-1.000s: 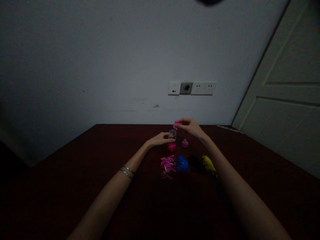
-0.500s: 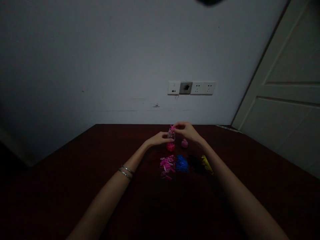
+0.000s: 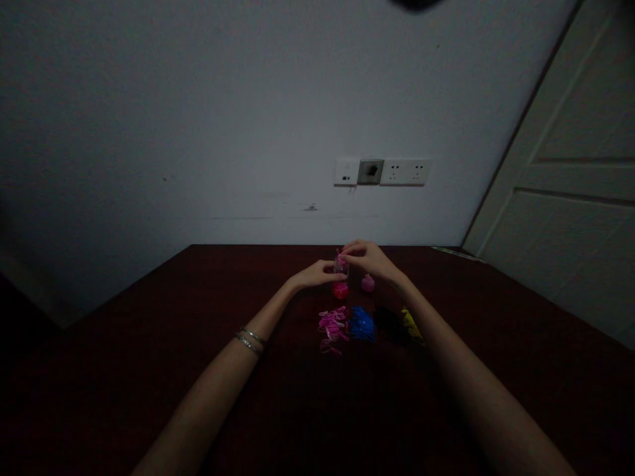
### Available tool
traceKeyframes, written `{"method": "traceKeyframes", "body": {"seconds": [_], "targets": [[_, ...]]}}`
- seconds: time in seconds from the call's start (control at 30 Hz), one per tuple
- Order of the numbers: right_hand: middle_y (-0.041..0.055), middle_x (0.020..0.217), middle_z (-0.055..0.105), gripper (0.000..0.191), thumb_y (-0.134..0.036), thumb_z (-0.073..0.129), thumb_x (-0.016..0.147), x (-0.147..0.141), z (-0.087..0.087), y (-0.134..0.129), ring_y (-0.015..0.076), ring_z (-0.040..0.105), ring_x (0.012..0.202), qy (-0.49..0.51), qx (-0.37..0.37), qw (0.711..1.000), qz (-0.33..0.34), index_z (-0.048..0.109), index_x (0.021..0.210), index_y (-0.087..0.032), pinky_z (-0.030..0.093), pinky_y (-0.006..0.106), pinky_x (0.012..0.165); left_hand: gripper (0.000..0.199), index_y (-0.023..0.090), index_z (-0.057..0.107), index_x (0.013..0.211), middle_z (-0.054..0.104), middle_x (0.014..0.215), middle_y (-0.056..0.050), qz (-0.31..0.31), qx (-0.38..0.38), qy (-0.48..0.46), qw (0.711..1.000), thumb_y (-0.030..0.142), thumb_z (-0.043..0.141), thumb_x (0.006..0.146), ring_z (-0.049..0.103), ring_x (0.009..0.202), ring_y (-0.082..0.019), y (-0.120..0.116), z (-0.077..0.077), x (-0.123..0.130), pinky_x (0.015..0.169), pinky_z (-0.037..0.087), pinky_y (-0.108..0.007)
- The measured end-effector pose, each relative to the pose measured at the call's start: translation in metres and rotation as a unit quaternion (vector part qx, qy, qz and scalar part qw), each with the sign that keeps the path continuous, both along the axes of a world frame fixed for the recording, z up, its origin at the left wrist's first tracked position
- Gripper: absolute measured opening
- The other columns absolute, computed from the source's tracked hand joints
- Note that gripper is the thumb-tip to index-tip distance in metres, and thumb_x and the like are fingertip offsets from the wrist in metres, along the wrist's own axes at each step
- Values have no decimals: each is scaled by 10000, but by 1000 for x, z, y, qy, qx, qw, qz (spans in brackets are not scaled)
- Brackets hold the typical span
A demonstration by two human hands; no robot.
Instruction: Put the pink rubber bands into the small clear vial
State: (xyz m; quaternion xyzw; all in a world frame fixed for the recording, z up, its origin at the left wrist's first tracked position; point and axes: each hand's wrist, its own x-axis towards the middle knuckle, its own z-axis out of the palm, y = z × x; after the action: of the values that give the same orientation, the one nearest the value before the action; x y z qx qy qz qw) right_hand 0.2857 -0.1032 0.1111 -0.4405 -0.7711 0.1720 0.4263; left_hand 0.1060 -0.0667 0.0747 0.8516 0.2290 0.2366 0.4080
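A small clear jar (image 3: 340, 270) with a red-pink lower part stands on the dark red table, and my left hand (image 3: 316, 274) grips its side. At the jar's mouth, my right hand (image 3: 366, 256) pinches some pink bands (image 3: 340, 258). Just right of the jar lies a round pink lid or stopper (image 3: 368, 283). Nearer to me is a row of small piles: pink bands (image 3: 333, 325), blue bands (image 3: 362, 324), a black pile (image 3: 389, 322) hard to make out in the dim light, and yellow bands (image 3: 411, 324) beside my right forearm.
The table (image 3: 238, 264) meets a pale wall (image 3: 248, 132) at its far edge. Sockets and switches (image 3: 401, 172) are set in the wall above it. A white door (image 3: 570, 192) stands at the right, and a thin strip (image 3: 456, 254) lies at the back right edge.
The pink bands at the jar's mouth sit slightly lower, with my right fingers still on them. My left hand keeps its grip, and the view has shifted a little.
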Motion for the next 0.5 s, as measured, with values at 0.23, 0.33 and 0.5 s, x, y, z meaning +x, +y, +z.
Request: {"method": "traceKeyframes", "body": {"seconds": [0.23, 0.33, 0.5], "targets": [[64, 858, 638, 154, -305, 646, 672, 4, 3, -1, 181, 578, 807, 8, -2, 1000, -1, 688, 750, -178, 451, 318, 741, 390, 111, 604, 1038, 616, 1036, -93, -3, 8, 23, 1000, 375, 567, 754, 535, 957, -184, -1, 3, -1, 894, 366, -346], [65, 854, 638, 178, -311, 641, 674, 6, 2, 0, 178, 579, 796, 18, -5, 1000, -3, 678, 771, -166, 451, 308, 723, 397, 105, 604, 1024, 619, 1010, -92, -1, 1, 31, 1000, 356, 606, 717, 543, 925, -184, -3, 5, -1, 870, 374, -343], [62, 807, 654, 195, -316, 593, 713, 9, 3, -1, 168, 582, 763, 46, -18, 999, -17, 667, 777, -148, 442, 298, 717, 498, 92, 567, 1078, 614, 948, -91, 5, -15, 66, 998, 385, 630, 681, 550, 800, -152, 0, 8, -8, 740, 401, -291]]}}
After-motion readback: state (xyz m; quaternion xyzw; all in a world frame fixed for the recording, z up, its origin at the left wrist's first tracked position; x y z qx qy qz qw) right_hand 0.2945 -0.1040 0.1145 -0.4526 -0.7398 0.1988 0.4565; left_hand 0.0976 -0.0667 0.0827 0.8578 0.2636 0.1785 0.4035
